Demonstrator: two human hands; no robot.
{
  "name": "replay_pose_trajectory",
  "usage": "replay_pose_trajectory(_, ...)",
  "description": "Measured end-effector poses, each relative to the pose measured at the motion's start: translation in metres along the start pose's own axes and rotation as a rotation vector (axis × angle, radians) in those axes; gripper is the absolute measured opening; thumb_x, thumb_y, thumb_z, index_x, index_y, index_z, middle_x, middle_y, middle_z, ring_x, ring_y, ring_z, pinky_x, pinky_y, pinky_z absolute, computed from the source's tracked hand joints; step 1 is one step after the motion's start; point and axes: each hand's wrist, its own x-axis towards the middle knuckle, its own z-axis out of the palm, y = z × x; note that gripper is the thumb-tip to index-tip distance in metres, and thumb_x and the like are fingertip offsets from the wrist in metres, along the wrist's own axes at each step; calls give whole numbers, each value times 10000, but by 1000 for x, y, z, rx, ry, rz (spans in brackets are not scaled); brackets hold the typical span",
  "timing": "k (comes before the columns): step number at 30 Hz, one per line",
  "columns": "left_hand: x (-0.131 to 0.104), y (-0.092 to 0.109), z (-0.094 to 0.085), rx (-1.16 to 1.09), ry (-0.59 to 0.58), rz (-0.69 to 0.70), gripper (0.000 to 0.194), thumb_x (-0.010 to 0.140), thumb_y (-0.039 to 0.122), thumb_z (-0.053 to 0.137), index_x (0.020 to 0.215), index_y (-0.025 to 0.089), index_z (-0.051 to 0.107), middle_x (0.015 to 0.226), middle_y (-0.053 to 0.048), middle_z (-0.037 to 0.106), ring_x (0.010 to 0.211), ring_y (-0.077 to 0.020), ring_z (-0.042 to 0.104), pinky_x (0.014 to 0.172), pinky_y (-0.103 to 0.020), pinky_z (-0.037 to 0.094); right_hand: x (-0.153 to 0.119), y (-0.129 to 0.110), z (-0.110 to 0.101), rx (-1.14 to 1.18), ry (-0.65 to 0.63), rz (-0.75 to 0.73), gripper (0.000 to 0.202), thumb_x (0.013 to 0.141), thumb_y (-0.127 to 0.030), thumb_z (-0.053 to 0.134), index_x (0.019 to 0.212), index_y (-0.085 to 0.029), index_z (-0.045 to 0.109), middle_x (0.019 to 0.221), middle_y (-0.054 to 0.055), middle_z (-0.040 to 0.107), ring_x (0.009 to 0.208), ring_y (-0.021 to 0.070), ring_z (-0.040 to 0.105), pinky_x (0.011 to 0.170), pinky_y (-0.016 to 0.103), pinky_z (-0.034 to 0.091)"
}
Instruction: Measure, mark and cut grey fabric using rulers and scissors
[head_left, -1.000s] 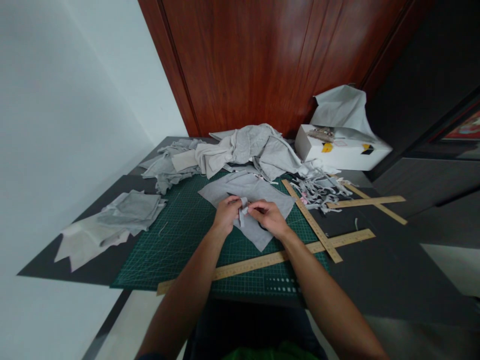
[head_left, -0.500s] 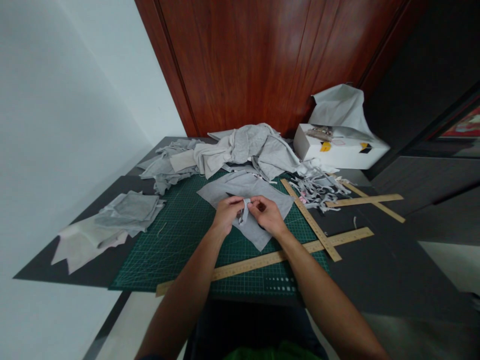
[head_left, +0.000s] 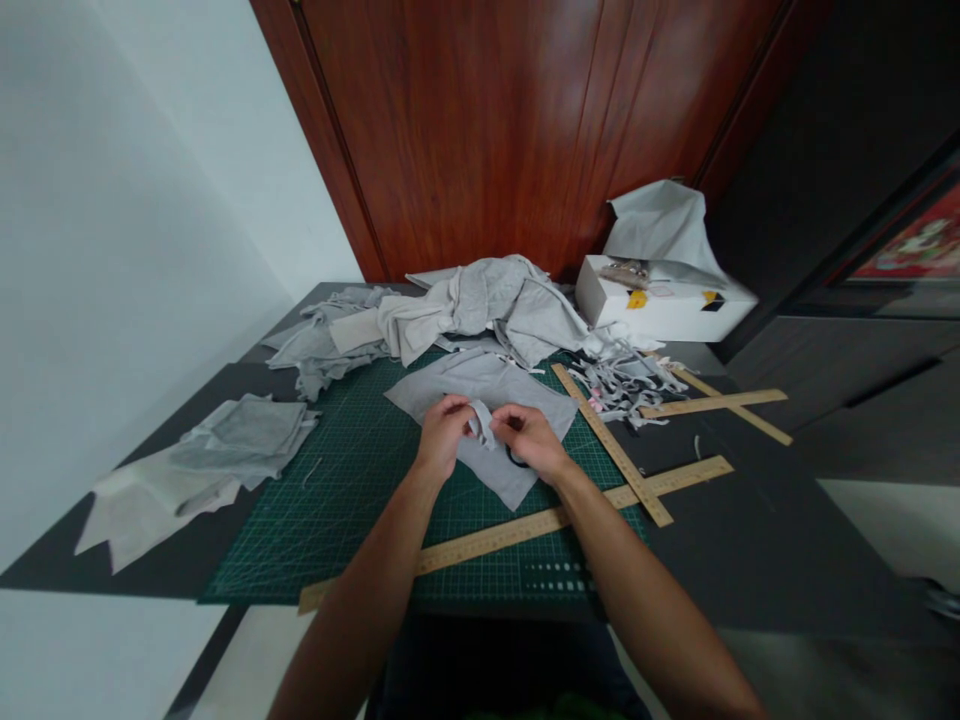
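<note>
Both hands meet over a grey cloth piece [head_left: 495, 480] spread on the green cutting mat [head_left: 352, 480]. Between them is a small light-grey fabric strip [head_left: 482, 425]. My left hand [head_left: 448, 430] pinches the strip's left side. My right hand [head_left: 529, 435] has its fingers closed at the strip's right side, and a black loop, seemingly a scissors handle [head_left: 516, 458], shows by its palm. The blades are hidden.
Crumpled grey cloth [head_left: 480, 300] is heaped at the back, folded pieces [head_left: 251, 435] lie left. Wooden rulers [head_left: 615, 445] cross at the right, near a tangle of strips [head_left: 622, 385]. A white box [head_left: 667, 305] stands back right.
The view has shifted slightly. The strip between my hands has turned and now shows as a curved band; the dark tip beyond my left hand is out of sight, and the black loop has appeared.
</note>
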Motion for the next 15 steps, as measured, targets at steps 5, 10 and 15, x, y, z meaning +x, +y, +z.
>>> replay_pose_trajectory(5, -4, 0, 0, 97, -69, 7, 195, 586, 288, 741, 752, 189, 717, 634, 37, 621, 583, -117, 537, 545, -227, 386, -2, -9, 0, 89, 122, -81, 242, 800, -455, 733, 799, -221, 671, 1027, 45, 708, 824, 162, 592, 710, 277, 479)
replay_pose_trajectory(10, -7, 1, 2, 124, -225, -28, 192, 630, 336, 761, 737, 177, 748, 685, 0, 658, 637, -139, 581, 589, -245, 423, -3, -8, 4, 289, 131, 95, 294, 781, -492, 747, 786, -233, 606, 700, -35, 575, 596, 123, 480, 563, 253, 406)
replay_pose_trajectory(15, -2, -4, 1, 211, -166, 1, 282, 694, 426, 774, 828, 178, 781, 770, -50, 730, 710, -181, 645, 606, -262, 444, 14, 5, -18, 444, 335, 162, 322, 669, -434, 814, 782, -237, 586, 684, -42, 563, 596, 132, 534, 527, 257, 463)
